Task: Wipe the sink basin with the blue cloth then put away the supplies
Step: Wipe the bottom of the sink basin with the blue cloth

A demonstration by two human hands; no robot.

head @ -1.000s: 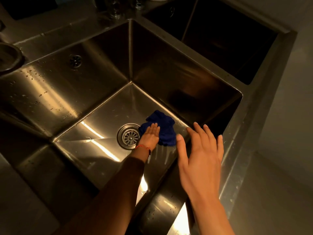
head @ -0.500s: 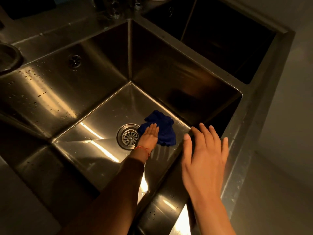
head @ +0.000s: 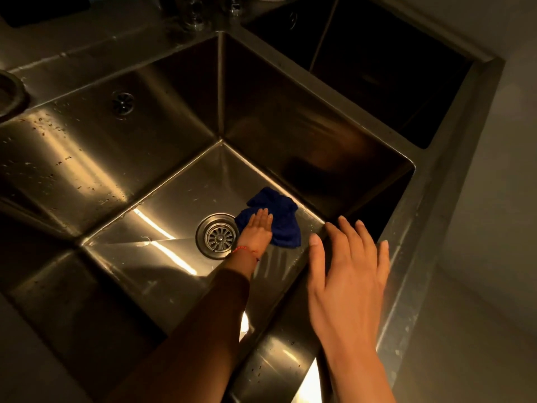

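L hand flat, fingers together, palm pressed on blue cloth at sink basin floor. Cloth bunched, long axis running from wrist side toward far-right wall, touching that wall's base. Drain just left of hand; bare floor beyond it. R hand spread, hovering over near rim, holding nothing.

Bare forearms, no sleeves in view, thin red string bracelet on left wrist
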